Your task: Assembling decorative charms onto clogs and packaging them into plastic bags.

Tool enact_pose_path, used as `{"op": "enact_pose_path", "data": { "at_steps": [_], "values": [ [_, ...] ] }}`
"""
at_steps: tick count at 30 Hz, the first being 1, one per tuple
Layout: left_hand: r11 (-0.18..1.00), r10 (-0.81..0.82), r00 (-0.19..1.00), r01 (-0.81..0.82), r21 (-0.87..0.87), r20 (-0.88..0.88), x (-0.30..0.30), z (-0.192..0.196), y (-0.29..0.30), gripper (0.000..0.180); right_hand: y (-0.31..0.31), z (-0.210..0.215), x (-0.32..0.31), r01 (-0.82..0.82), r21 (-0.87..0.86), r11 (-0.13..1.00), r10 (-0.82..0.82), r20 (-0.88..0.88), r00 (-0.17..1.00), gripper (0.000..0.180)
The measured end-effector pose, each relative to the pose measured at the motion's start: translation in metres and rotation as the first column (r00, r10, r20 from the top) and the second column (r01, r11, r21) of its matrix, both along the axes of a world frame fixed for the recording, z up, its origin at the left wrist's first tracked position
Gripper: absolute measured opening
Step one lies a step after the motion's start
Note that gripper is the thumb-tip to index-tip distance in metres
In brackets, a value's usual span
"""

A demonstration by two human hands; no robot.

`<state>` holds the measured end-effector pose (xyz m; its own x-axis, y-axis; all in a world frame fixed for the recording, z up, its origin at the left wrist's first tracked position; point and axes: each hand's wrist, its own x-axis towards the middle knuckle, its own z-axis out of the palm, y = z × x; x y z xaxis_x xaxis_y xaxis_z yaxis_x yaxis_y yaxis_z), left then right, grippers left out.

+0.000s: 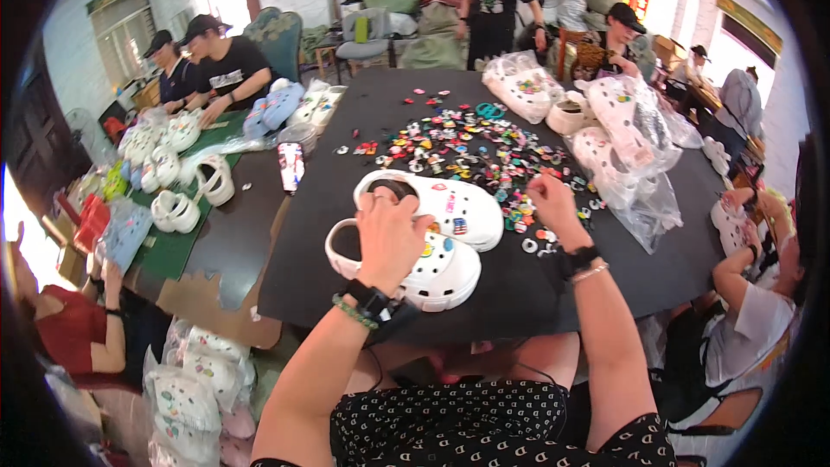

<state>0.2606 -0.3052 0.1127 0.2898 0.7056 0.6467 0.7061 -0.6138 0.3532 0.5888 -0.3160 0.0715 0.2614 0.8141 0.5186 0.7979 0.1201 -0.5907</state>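
Two white clogs with holes lie side by side on the black table before me, toes to the right. My left hand (391,238) reaches across the near clog (450,281); its fingers curl into the heel opening of the far clog (474,207) and grip it. Colourful shoe charms are fixed in the tops of both clogs. To the right, my right hand (552,206) hovers at the edge of a pile of loose shoe charms (467,143), fingertips pinched together. Whatever they hold, if anything, is too small to make out.
Plastic-bagged clogs (618,134) stand along the table's right side. At the left are a phone (291,167), a clear round tub (299,136) and more white clogs (175,211) on a green mat. Several people work around the tables. Bagged clogs (203,380) are stacked low at the left.
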Motion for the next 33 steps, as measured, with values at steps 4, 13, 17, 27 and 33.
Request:
{"op": "enact_pose_path", "data": {
  "at_steps": [4, 13, 17, 27, 33],
  "values": [
    [0.998, 0.062, 0.997, -0.063, -0.020, -0.052, 0.006, 0.002, -0.008, 0.025, -0.041, 0.000, 0.009, -0.007, -0.054, 0.998, 0.024, 0.323, 0.946, 0.029],
    [0.953, -0.092, 0.996, 0.088, -0.291, 0.003, -0.013, 0.002, 0.013, 0.028, -0.117, -0.014, -0.050, -0.168, -0.039, 0.985, 0.172, 0.301, 0.938, 0.032],
    [0.955, -0.125, 0.987, 0.146, -0.258, 0.097, -0.011, 0.007, 0.007, 0.024, -0.125, -0.046, -0.061, -0.194, -0.050, 0.980, 0.200, 0.223, 0.954, 0.027],
    [0.972, 0.029, 0.987, 0.009, -0.235, 0.157, -0.159, 0.044, -0.024, 0.024, -0.132, -0.042, -0.077, -0.108, -0.050, 0.993, 0.117, 0.251, 0.961, 0.018],
    [0.889, 0.445, 0.896, -0.442, -0.120, -0.008, -0.296, 0.036, -0.011, 0.026, -0.133, -0.037, -0.082, -0.067, -0.091, 0.994, 0.088, 0.259, 0.962, 0.015]
  ]
}}
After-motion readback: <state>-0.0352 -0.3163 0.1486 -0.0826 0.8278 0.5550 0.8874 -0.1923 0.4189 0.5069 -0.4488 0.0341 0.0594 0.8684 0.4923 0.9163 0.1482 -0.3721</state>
